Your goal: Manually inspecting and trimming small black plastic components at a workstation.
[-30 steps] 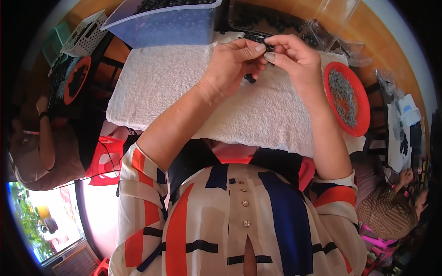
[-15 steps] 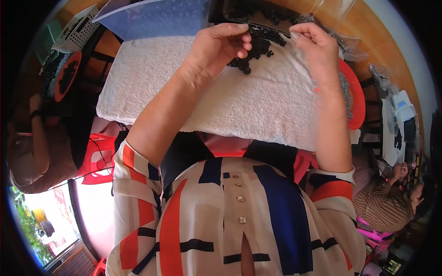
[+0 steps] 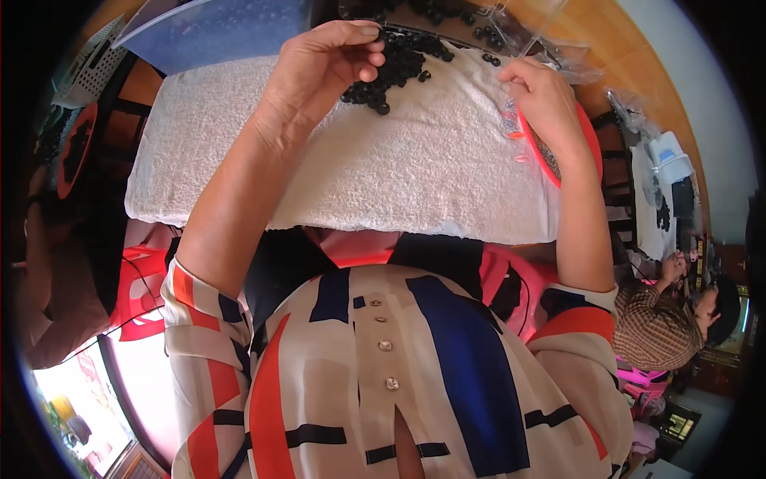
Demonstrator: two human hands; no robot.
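Observation:
My left hand is raised over the far part of a white towel, thumb and fingertips pinched. Whatever they hold is too small to make out. Right beside those fingertips lies a pile of small black round pieces. My right hand hovers at the inner edge of a red tray, its fingers curled together and their tips partly hidden. Anything in that pinch cannot be seen. Fine grey bits lie in the tray, and small clear and orange pieces lie by its left rim.
A translucent blue bin stands at the far left of the towel. Behind the pile is a clear container with more black pieces. Clear plastic bags lie at the far right. Other people work left and right.
My right hand has moved away from my left hand, out toward the red tray. My left hand stays pinched beside the black pile. The whole view has shifted slightly.

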